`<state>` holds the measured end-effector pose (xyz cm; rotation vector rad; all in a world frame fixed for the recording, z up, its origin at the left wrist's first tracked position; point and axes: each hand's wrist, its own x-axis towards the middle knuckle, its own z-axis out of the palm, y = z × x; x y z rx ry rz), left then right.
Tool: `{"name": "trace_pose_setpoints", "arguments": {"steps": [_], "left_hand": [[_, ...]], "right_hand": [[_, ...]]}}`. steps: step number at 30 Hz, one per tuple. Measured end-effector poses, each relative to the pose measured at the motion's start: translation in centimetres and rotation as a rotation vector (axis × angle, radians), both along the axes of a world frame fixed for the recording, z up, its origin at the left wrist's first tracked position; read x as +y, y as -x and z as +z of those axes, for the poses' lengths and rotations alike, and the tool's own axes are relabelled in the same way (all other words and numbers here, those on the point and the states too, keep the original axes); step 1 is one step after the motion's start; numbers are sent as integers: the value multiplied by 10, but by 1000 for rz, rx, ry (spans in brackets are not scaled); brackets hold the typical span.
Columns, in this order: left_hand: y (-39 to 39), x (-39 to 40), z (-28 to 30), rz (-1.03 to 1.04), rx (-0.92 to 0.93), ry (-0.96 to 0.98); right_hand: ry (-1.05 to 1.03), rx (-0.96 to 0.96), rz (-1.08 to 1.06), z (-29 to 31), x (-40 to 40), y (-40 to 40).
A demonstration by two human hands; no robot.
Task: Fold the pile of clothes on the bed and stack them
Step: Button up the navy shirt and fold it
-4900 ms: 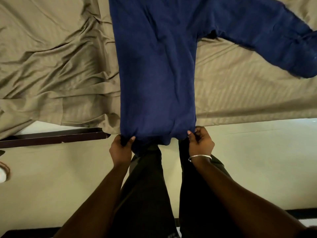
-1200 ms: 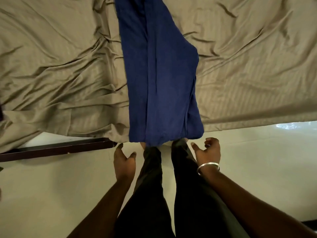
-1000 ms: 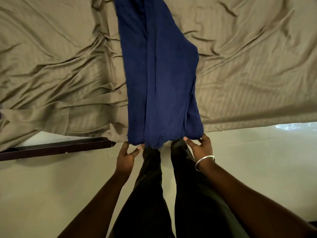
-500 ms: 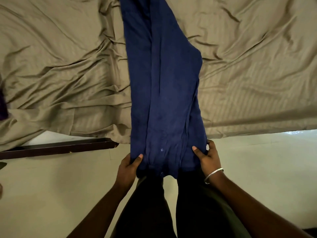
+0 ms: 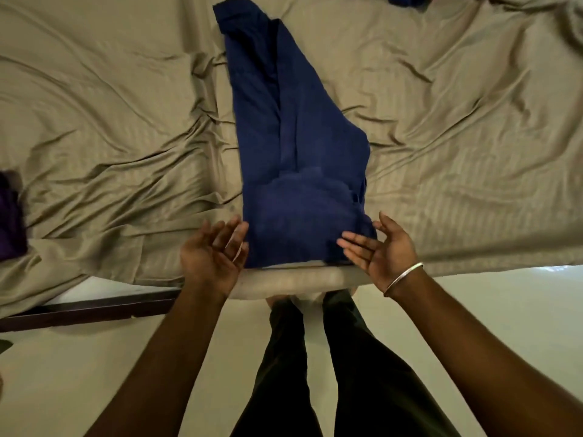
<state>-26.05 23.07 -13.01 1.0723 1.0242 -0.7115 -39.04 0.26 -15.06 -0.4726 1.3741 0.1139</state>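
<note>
Both hands hang palms-up with fingers spread, holding nothing: the left hand [image 5: 214, 258] just left of the shirt's [image 5: 296, 159] near end, the right hand [image 5: 380, 250] touching its right edge. The shirt lies as a narrow strip with its near end folded over, so more cross-folds and stacking seem left. It sits on a rumpled sheet [image 5: 457, 127] above a pale floor [image 5: 492, 313], with a purple garment [image 5: 9, 216] far left of it and more clothes [image 5: 407, 0] beyond.

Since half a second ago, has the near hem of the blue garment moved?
Yes. The blue garment's near hem was hanging past the bed edge; now it is folded up onto the sheet, away from the person.
</note>
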Motion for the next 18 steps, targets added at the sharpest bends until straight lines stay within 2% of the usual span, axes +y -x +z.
{"name": "trace_pose_setpoints", "arguments": {"steps": [3,5,6,9,11,13,18], "left_hand": [[22,9,-23,-361,-100,-416],[37,15,-42,-672,-156,-601],[42,16,-48,-823,-159,-646],[41,11,-65,-1155,-132,-696],[34,8,-82,-1213,-120,-705],[24,4,-94,-1159,-139,-678],[11,-6,-72,-1068,-160,-596]], "right_hand": [[465,204,341,-20,5,3],[719,357,594,-35,8,14],[746,402,677,-44,9,17],[659,448,803,-62,12,13],[628,475,859,-70,11,4],[606,478,845,-75,8,-2],[622,199,690,-57,7,6]]}}
